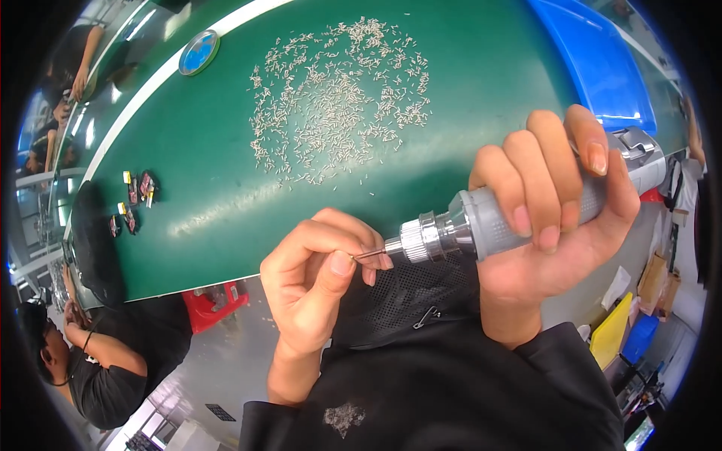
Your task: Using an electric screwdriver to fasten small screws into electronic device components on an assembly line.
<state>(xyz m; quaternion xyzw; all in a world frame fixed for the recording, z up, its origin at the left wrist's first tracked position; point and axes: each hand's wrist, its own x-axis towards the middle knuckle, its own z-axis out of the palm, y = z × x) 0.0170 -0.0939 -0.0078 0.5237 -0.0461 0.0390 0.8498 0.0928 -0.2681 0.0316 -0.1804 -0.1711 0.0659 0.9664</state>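
Observation:
An electric screwdriver (492, 218) with a thick grey body and silver collar lies almost level, its thin bit (368, 255) pointing left. My right hand (556, 218) wraps round the grey body. My left hand (312, 274) is closed at the other end, thumb and fingers pinching the thin bit near its tip. Whether a small part sits at that tip is too small to tell. Beyond both hands, a wide scatter of small silvery pins or screws (335, 113) covers part of the green tabletop (203, 165).
A blue tray (602, 68) stands at the far right, and a round dish with blue contents (199, 52) at the far left. Several small dark parts (131, 188) lie near a black object (96, 244) on the left. A co-worker (113, 364) sits left, beside a red stool (214, 308).

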